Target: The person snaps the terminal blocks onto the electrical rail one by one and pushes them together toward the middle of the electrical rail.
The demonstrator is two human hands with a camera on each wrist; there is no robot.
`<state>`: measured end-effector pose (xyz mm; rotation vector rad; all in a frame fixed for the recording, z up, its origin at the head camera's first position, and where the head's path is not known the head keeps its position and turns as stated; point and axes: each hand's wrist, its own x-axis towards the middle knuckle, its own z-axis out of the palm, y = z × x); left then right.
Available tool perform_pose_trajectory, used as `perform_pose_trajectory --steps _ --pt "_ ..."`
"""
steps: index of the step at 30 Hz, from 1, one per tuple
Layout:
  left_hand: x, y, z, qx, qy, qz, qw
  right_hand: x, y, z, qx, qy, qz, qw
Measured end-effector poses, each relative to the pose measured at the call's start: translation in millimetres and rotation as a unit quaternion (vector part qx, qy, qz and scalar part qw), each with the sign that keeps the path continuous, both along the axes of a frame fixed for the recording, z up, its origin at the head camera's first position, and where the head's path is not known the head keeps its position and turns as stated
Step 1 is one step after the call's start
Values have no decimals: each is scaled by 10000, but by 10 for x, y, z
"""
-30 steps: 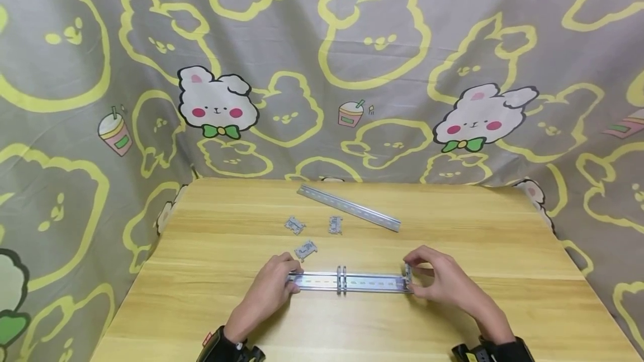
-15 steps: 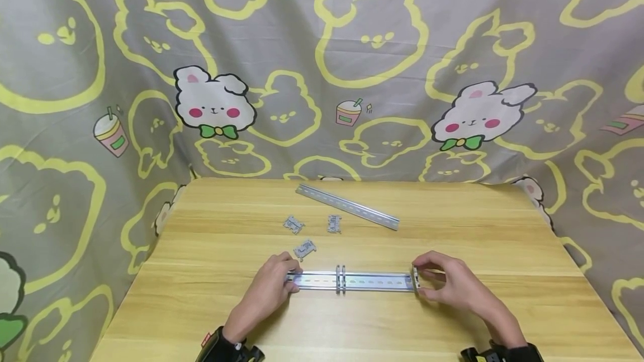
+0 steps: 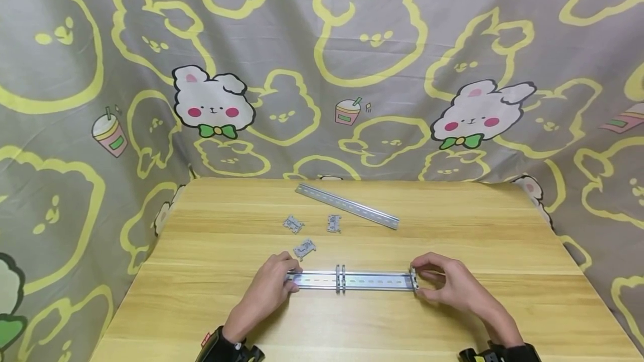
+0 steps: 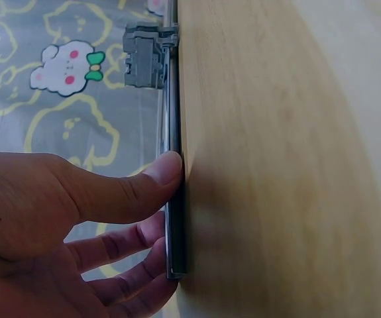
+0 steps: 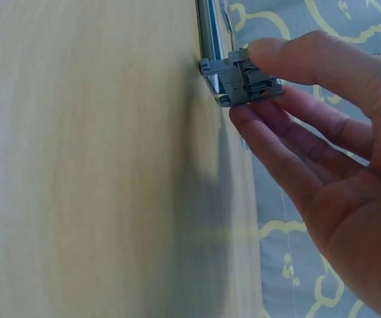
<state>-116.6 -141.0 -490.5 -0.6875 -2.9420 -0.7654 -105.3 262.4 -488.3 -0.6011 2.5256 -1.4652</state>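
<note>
A slotted metal DIN rail (image 3: 377, 282) lies left to right near the front of the table. My left hand (image 3: 270, 282) grips its left end, thumb on the near edge and fingers at the far edge in the left wrist view. Around the rail's middle, two thin grey terminal blocks (image 3: 341, 279) stand upright across it, side by side; one block (image 4: 144, 56) shows in the left wrist view. My right hand (image 3: 445, 281) pinches another grey terminal block (image 5: 243, 79) between thumb and fingers, upright right at the rail's right end.
Three loose grey terminal blocks lie flat beyond the rail: a left one (image 3: 293, 224), a right one (image 3: 334, 223) and a nearer one (image 3: 304, 248) close to my left hand. A second DIN rail (image 3: 347, 205) lies slanted behind them. A patterned curtain (image 3: 302, 71) surrounds the wooden table (image 3: 478, 228).
My right hand has moved the pinched terminal block rightward to the rail's end, then very slightly back left in the last half second. My left hand keeps its hold on the rail.
</note>
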Motion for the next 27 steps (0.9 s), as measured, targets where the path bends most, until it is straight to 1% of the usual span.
perform_pose_trajectory --steps 6,12,21,27 --pt "5 -4 -2 13 1 49 10000 -36 -37 -37 -51 -40 56 10000" --pt "12 -5 -9 24 -11 49 10000 -72 -165 -49 -10 -25 142 9999" --pt "6 -2 -7 4 15 45 10000 -117 -458 -57 286 444 257 9983" --pt "2 1 1 -24 -27 72 10000 -157 -655 -59 462 659 362 9961"
